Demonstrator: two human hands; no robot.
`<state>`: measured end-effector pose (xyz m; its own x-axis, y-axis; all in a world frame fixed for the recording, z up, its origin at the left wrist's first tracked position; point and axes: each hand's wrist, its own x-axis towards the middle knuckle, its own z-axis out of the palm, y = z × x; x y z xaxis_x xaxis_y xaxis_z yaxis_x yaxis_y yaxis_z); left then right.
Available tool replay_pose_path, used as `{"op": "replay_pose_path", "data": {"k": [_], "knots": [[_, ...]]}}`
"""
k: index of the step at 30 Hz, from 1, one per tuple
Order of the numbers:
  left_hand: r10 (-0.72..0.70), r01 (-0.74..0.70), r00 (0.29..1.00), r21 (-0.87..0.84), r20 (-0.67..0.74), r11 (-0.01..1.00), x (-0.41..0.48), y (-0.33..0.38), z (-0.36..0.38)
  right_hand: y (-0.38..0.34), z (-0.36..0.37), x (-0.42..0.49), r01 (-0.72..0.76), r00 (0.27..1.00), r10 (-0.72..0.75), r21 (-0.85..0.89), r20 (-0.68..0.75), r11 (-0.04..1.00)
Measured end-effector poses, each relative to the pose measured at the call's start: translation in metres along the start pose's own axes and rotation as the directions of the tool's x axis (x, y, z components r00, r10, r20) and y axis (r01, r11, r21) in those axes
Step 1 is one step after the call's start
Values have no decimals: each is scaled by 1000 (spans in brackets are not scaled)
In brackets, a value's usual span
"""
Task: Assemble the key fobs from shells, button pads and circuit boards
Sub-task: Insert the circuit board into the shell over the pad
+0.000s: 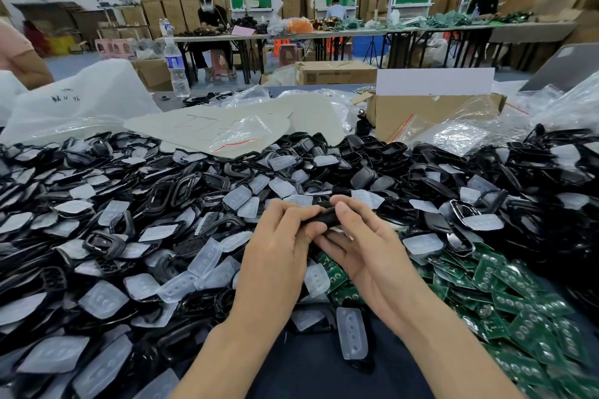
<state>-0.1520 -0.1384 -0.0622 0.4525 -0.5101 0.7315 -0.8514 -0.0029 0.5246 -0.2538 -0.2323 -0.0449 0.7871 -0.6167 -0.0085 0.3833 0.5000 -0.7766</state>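
Fingers (301, 213) of your left hand (278, 246) and right hand (366, 246) curl round one black shell (324, 216), held above the heap near the worktop's front edge. Clear button pads (207, 257) lie toward its left, green circuit boards (505, 285) toward its right.

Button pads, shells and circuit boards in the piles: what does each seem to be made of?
Button pads: likely soft silicone, translucent milky white with a frosted look and moulded bumps. Shells: probably hard moulded plastic, black, with glossy highlights on the rims. Circuit boards: rigid laminate by the look, green coated with pale round contact pads.
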Motion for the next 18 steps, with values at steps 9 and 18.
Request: {"op": "replay_pose_path", "data": {"k": [9, 18], "knots": [[-97, 109, 990, -117, 105, 987, 0, -1, 1, -1, 1, 4, -66, 995, 75, 138, -59, 988], [-162, 184, 981, -226, 111, 957, 2, 2, 0, -3, 1, 3, -77, 993, 91, 164, -76, 983]]}}
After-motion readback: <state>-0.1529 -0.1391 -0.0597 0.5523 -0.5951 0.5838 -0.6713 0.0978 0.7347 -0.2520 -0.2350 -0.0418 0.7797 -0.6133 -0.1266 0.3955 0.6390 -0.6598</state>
